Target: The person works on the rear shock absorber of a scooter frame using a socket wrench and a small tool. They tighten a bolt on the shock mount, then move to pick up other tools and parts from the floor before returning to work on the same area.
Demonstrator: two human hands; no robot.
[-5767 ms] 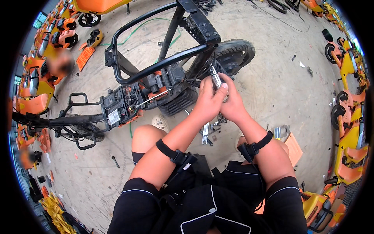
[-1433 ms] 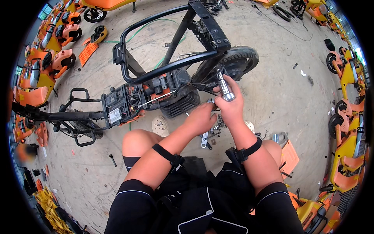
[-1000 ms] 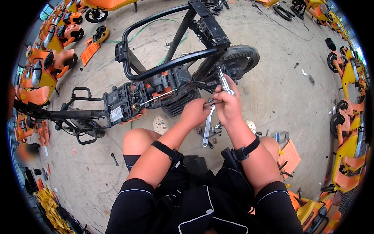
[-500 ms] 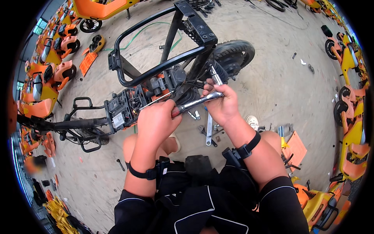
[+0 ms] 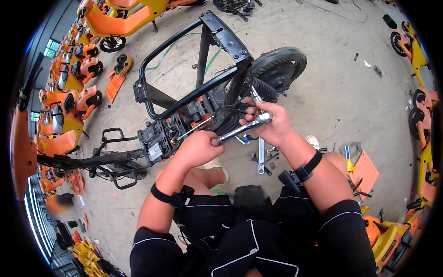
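Observation:
My left hand (image 5: 198, 147) is closed on the handle of a chrome ratchet (image 5: 242, 127) that lies diagonally across to my right hand (image 5: 274, 122). My right hand's curled fingers hold the ratchet's head, where a chrome socket extension (image 5: 255, 93) points away toward the dark spring (image 5: 262, 85) beside the rear wheel (image 5: 290, 64). Both hands are just in front of a stripped black scooter frame (image 5: 170, 108) with exposed electrical parts (image 5: 154, 141). Below them on the concrete lie a long spanner (image 5: 261, 156) and loose small tools, partly hidden.
Orange and yellow scooters (image 5: 64, 138) line both sides; another (image 5: 117, 23) stands behind the frame. An orange panel (image 5: 367, 177) and a yellow-handled tool (image 5: 348, 164) lie at the right. An orange tray (image 5: 115, 87), a green strap and scattered parts are on the floor (image 5: 337, 92).
A second ago the socket tool pointed alone from my right hand; now the ratchet spans both hands. My left hand has moved left along its handle, and the view has shifted slightly.

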